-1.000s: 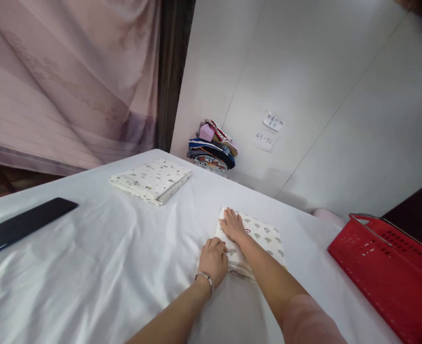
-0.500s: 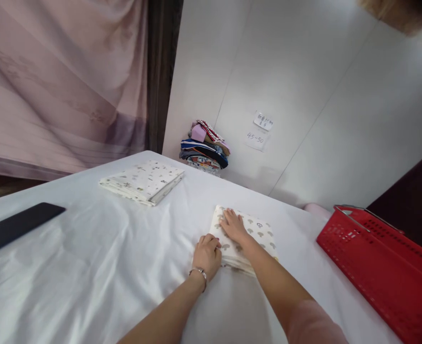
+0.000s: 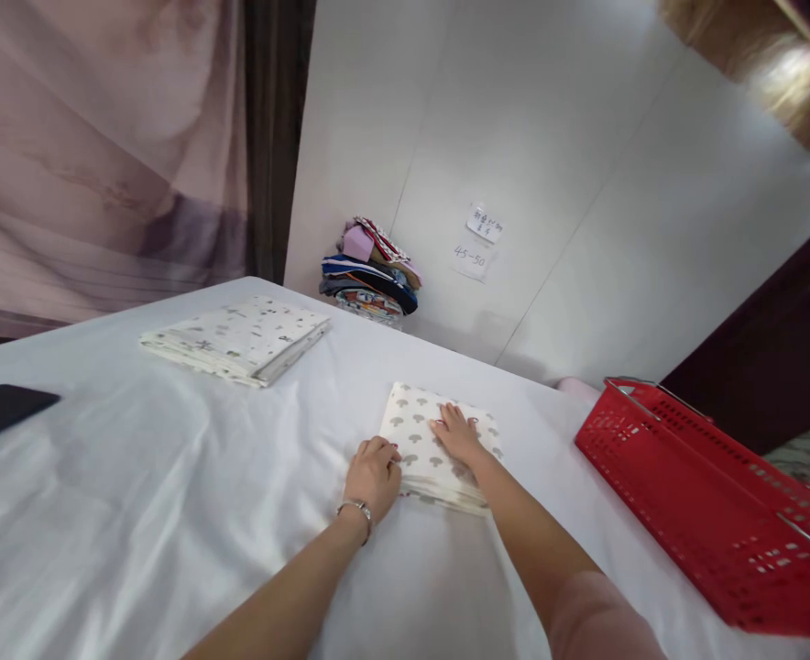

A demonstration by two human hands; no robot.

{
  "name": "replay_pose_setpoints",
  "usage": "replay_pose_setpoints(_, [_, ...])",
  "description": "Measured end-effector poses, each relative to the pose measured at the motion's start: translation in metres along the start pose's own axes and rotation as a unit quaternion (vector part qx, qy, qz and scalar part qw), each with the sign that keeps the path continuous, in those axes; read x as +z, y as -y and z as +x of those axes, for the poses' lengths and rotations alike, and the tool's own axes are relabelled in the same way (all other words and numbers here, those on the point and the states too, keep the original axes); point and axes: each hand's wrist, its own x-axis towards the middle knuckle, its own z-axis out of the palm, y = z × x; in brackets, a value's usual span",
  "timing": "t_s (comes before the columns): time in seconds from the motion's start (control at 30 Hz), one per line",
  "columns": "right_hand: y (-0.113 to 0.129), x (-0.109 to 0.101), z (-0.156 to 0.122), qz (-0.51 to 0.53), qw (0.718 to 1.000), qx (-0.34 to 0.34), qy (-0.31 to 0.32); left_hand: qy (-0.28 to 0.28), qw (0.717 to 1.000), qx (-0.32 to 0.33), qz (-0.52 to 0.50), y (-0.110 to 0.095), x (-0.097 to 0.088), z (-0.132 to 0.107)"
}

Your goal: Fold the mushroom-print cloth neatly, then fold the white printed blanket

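Observation:
A folded white cloth (image 3: 419, 438) printed with grey mushroom shapes lies flat on the white-covered table. My left hand (image 3: 374, 472), with a bracelet at the wrist, grips its left edge, fingers curled and thumb tucked in near the front corner. On top of the same cloth, toward its right side, my right hand (image 3: 458, 434) rests flat with fingers spread. A second folded cloth (image 3: 240, 335), white with small scattered prints, sits farther back to the left, apart from both hands.
A red plastic basket (image 3: 694, 495) stands on the right. At the left edge lies a dark flat object (image 3: 6, 411). Beyond the table's far edge is a stack of folded clothes (image 3: 370, 275) against the wall. A pink curtain (image 3: 103, 165) hangs at back left.
My right hand has slid across the mushroom-print cloth from its left part toward the right. My left hand stays at the left edge. The whole view has shifted, moving the surroundings left.

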Motion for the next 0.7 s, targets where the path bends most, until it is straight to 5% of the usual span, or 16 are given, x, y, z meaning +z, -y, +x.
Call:
replay_pose_setpoints(0.2, [-0.017, 0.007, -0.009, -0.009, 0.998, 0.038, -0.047, 0.007, 1.0, 0.003, -0.004, 0.002, 0.001, 0.001])
replay_pose_setpoints(0.4, [-0.023, 0.003, -0.012, 0.024, 0.999, 0.014, -0.017, 0.013, 1.0, -0.006, -0.003, 0.002, 0.001, 0.002])
replay_pose_setpoints(0.57, [-0.062, -0.001, -0.029, 0.119, 0.977, 0.125, -0.121, 0.018, 1.0, -0.007, -0.003, 0.001, 0.0, 0.002])
replay_pose_setpoints(0.7, [-0.086, 0.008, -0.044, 0.155, 0.967, 0.16, -0.12, 0.019, 1.0, -0.017, -0.002, -0.001, 0.0, 0.003])
